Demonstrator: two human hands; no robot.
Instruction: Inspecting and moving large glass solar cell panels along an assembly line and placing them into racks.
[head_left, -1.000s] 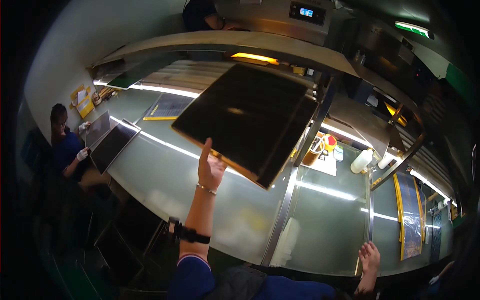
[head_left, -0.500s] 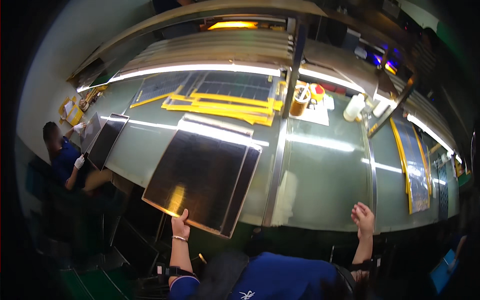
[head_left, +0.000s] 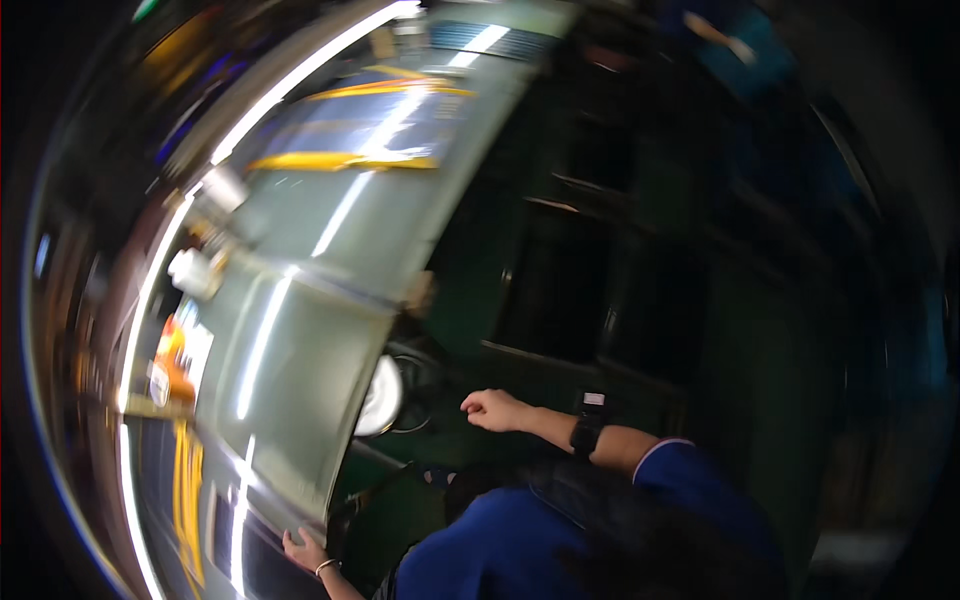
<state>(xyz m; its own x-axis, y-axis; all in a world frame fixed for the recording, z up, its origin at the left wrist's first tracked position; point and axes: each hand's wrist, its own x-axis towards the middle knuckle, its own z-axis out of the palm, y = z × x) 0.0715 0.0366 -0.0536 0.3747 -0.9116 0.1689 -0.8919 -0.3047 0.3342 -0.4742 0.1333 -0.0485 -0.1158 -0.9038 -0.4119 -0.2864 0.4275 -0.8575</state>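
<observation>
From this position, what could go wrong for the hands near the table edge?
1. The left hand rests right at the corner of the glossy table, beside a dark panel; it might slip off or get pinched.
2. The right hand hangs in the air over the dark floor, gripping nothing, so it offers no support.
3. The picture is blurred, so edges are hard to judge.

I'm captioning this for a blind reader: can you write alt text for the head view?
A person's left hand rests on the edge of a long grey-green worktable, while the right hand hangs loosely curled and empty over the dark floor. The picture is motion-blurred and tilted.
</observation>
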